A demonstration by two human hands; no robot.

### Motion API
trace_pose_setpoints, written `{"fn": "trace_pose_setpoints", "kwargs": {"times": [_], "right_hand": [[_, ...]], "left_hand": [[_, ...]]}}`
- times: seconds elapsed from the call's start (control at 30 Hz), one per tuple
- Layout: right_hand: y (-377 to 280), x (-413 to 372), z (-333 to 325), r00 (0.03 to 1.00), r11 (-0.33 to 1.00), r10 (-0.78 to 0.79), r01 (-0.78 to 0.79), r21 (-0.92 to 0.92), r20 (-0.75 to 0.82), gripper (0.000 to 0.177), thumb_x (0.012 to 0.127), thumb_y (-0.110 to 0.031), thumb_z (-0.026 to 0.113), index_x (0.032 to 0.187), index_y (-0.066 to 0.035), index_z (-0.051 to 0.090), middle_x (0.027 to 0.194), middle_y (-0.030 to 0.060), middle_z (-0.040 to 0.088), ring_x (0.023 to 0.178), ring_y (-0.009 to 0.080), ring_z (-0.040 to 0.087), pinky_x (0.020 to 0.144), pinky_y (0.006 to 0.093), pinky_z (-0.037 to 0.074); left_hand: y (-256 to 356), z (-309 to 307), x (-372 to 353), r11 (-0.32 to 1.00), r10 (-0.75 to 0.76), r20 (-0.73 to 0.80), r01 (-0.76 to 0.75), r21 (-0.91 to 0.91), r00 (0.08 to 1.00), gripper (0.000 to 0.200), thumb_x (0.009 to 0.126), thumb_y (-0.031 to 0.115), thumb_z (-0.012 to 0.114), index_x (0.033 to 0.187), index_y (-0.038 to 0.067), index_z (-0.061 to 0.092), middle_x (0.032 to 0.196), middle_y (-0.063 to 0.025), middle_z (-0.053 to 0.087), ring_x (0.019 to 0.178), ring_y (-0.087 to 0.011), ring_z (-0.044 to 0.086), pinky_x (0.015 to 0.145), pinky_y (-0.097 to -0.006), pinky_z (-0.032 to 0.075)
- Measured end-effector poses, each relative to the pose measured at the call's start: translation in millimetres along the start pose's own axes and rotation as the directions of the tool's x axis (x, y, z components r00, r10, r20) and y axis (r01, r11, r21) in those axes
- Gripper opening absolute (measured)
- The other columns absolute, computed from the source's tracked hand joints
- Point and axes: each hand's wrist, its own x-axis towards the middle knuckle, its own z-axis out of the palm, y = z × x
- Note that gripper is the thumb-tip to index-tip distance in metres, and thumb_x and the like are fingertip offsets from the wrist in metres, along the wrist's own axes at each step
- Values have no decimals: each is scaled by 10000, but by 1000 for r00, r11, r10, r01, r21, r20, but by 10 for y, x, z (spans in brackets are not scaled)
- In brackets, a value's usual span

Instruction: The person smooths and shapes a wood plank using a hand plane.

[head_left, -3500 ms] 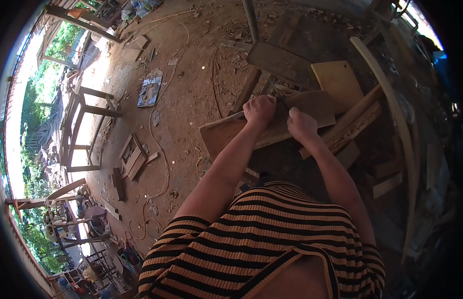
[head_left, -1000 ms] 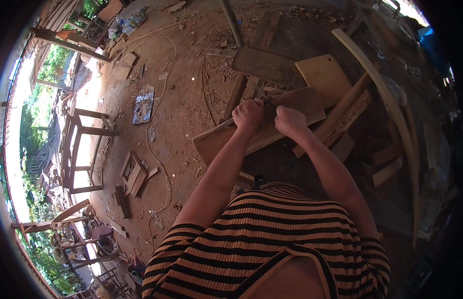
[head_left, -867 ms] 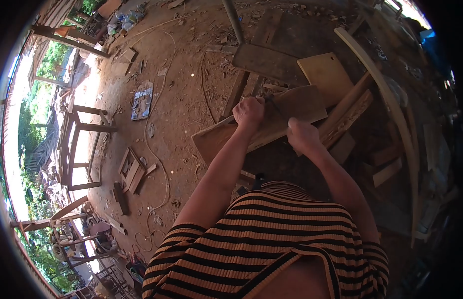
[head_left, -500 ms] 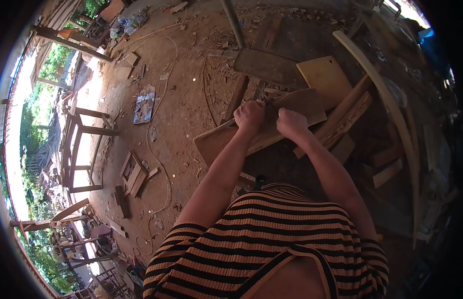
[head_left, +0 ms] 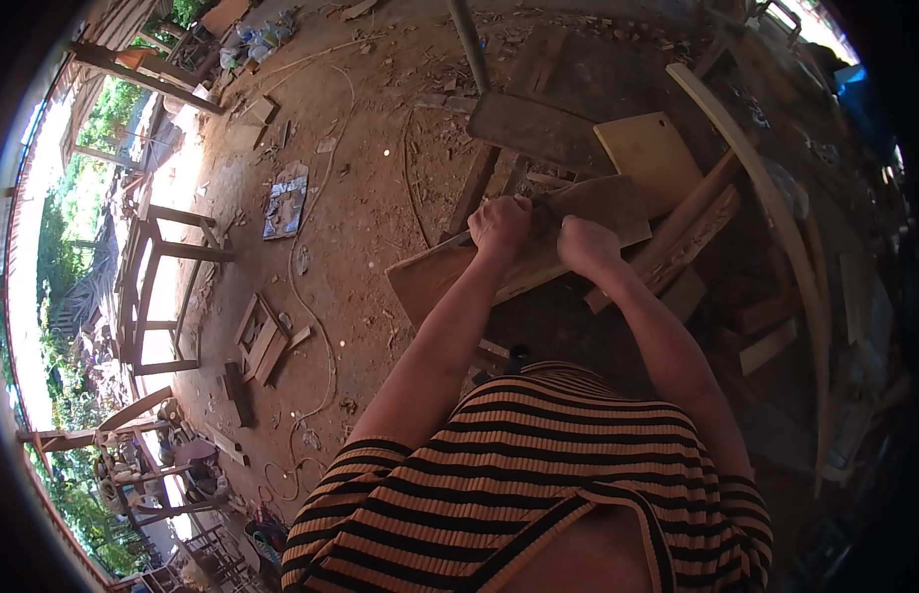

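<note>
Left hand: the left hand (head_left: 499,223) is at the upper centre of the frame, over the far edge of the wide board, its grip curled closed; what is inside it cannot be told.
Right hand: the right hand (head_left: 589,247) is just beside it to the right, over the same board, grip closed in a fist; its contents are hidden.
Dark item: a small dark item (head_left: 545,212) shows between the hands, too dim to identify.
Wide board: the wide board (head_left: 444,285) lies slantwise under both hands, from the centre of the frame up toward the right.
Behind the board: a dark panel (head_left: 533,128) and, to its right, a yellowish board (head_left: 652,158) with a hole near one corner.
Right of the board: a rough-faced timber (head_left: 692,240), and farther right a long curved strip (head_left: 766,183).
Ground: brown floor (head_left: 365,296) scattered with chips; a pale cord (head_left: 329,341) winds over it.
Left of the frame: a wooden frame stand (head_left: 187,252), a silvery sheet (head_left: 285,210) and a small slatted wooden piece (head_left: 266,346).
Clothing: striped top (head_left: 538,445) at the bottom centre.
</note>
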Motion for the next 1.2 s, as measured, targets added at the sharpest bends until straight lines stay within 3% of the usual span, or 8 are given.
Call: {"fn": "trace_pose_setpoints", "kwargs": {"times": [0.17, 0.23, 0.53, 0.77, 0.97, 1.07, 1.2], "right_hand": [[44, -468, -146, 998, 1000, 27, -27, -6, 59, 163, 843, -172, 509, 884, -26, 569, 822, 187, 647, 826, 361, 637, 737, 480, 489], [52, -740, -271, 988, 993, 114, -117, 22, 103, 173, 843, -174, 510, 897, -23, 575, 823, 196, 646, 823, 367, 637, 742, 482, 488], [21, 5, 19, 1000, 1000, 14, -15, 11, 24, 169, 853, -189, 514, 875, -29, 562, 827, 194, 648, 817, 375, 634, 720, 488, 490], [110, -759, -207, 982, 991, 130, -130, -12, 138, 166, 854, -188, 515, 856, -27, 553, 787, 187, 645, 792, 382, 633, 715, 490, 488], [69, -119, 68, 998, 999, -2, 5, 51, -68, 151, 835, -177, 525, 835, -27, 547, 779, 191, 644, 797, 375, 636, 700, 492, 490], [52, -72, 122, 998, 999, 16, -13, 53, -59, 141, 828, -172, 528, 826, -32, 543, 779, 194, 643, 791, 374, 636, 694, 491, 491], [171, -710, -28, 999, 998, 42, -42, 37, 2, 126, 829, -159, 523, 811, -36, 538, 762, 194, 638, 754, 380, 633, 683, 494, 491]], "left_hand": [[-24, 49, 20, 1000, -3, -9, 3, -14, 1000, 449, 888, 336, 401, 810, 19, 709, 851, -183, 679, 884, -338, 645, 820, -431, 471], [-23, 46, 24, 1000, -4, -2, 3, -26, 1000, 450, 888, 338, 402, 810, 19, 709, 850, -183, 679, 882, -341, 645, 821, -432, 472], [0, 24, 32, 1000, -3, 6, 3, 3, 1000, 462, 891, 357, 402, 821, 20, 711, 857, -187, 679, 890, -345, 646, 836, -430, 471], [5, 9, 21, 1000, -9, 40, 9, 6, 999, 457, 890, 356, 396, 852, 27, 711, 897, -186, 679, 924, -338, 639, 848, -427, 466], [42, -43, -20, 1000, 0, 40, 0, 6, 999, 461, 879, 350, 400, 869, -7, 691, 895, -224, 666, 926, -376, 632, 866, -456, 466], [41, -29, -10, 1000, -3, 33, 3, 10, 999, 463, 877, 350, 401, 873, -11, 690, 897, -224, 667, 932, -375, 632, 869, -456, 466], [38, -39, 1, 999, -36, 45, 37, -13, 998, 461, 876, 348, 400, 868, -10, 690, 904, -221, 668, 922, -376, 635, 866, -456, 467]]}}
